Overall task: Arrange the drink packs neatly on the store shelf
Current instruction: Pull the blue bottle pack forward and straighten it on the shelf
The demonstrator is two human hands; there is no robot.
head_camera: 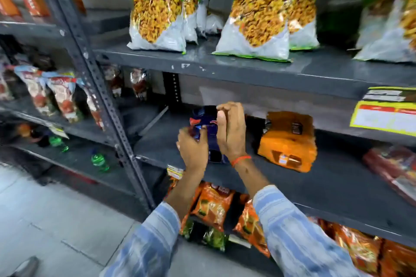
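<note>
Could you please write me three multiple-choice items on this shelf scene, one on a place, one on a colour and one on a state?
1. Where does the orange drink pack lie?
A. On the floor
B. On the middle shelf, to the right of the hands
C. On the top shelf among the green bags

2. What colour is the pack held between the hands?
A. Dark blue
B. Yellow
C. White

3. How do the hands stand?
A. Both hang free of the shelf
B. Only one touches a pack
C. The left hand and right hand both grip the dark blue pack

Answers: 1 B, it rests on the middle shelf apart from the hands; 2 A, dark blue shows between the fingers; 3 C, a hand closes on each side.
</note>
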